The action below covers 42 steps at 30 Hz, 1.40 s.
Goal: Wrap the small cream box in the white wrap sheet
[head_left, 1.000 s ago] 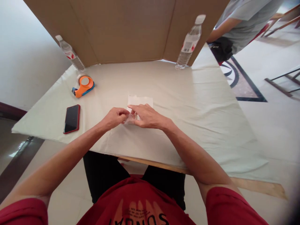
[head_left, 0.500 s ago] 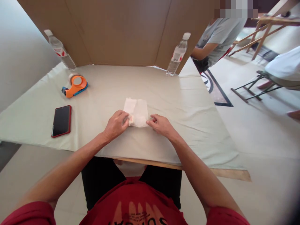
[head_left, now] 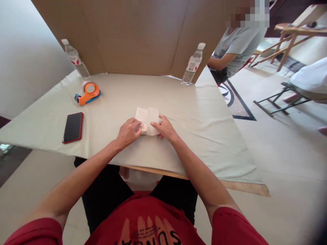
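Head feed: I see the white sheet (head_left: 151,116) lying on the surface (head_left: 120,93) between the person's hands. Left hand (head_left: 128,132): fingers curled at the sheet's near left corner; I cannot tell whether they pinch it. Right hand (head_left: 166,129): thumb over the sheet, fingers about its right edge; grip unclear to me. Left of the sheet: phone (head_left: 73,127). Farther back, left of it: orange tape dispenser (head_left: 87,97).
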Motion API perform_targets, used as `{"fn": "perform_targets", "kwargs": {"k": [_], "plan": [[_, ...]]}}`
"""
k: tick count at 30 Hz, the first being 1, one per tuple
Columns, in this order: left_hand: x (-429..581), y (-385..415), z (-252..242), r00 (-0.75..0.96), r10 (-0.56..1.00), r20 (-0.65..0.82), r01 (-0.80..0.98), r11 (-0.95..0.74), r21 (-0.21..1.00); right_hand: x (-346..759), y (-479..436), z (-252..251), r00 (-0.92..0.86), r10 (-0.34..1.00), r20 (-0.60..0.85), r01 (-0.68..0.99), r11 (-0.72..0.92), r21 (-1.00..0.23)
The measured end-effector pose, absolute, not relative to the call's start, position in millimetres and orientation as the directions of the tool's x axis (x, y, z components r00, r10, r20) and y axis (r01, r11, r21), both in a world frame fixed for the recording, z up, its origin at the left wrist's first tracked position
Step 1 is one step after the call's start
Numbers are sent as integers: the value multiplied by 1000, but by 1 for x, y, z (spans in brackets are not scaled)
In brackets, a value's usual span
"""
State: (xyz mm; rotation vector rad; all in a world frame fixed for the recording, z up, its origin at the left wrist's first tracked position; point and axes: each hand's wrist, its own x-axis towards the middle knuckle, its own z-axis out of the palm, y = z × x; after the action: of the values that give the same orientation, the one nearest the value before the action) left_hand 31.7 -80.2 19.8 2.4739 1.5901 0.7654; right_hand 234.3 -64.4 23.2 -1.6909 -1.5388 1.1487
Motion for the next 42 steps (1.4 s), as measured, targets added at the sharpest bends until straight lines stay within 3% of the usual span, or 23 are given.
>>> {"fn": "perform_targets", "kwargs": {"k": [8,14,23,28,33,36,39,42], "plan": [[36,-82,24,373,850,373,831,-484,273,227,-61,12,-17,1000,23,623,29,-782],[45,-88,23,403,828,390,833,-508,219,223,-75,16,-20,987,158,543,143,-827],[49,-87,25,435,816,380,810,-539,230,216,-79,25,6,1000,-7,202,-8,-979],[51,-86,25,418,843,339,786,-522,330,208,-83,29,-31,995,-98,109,-94,-990],[46,-80,18,394,852,344,667,-523,531,216,-95,32,-138,986,-95,121,-78,-990],[43,-77,14,345,871,350,549,-490,677,224,-100,32,-250,968,-36,229,23,-973],[42,-78,14,290,928,233,421,-342,840,224,-99,33,-324,946,6,409,146,-901],[45,-79,15,244,949,199,382,-283,880,218,-94,36,-370,929,27,586,256,-769]]}}
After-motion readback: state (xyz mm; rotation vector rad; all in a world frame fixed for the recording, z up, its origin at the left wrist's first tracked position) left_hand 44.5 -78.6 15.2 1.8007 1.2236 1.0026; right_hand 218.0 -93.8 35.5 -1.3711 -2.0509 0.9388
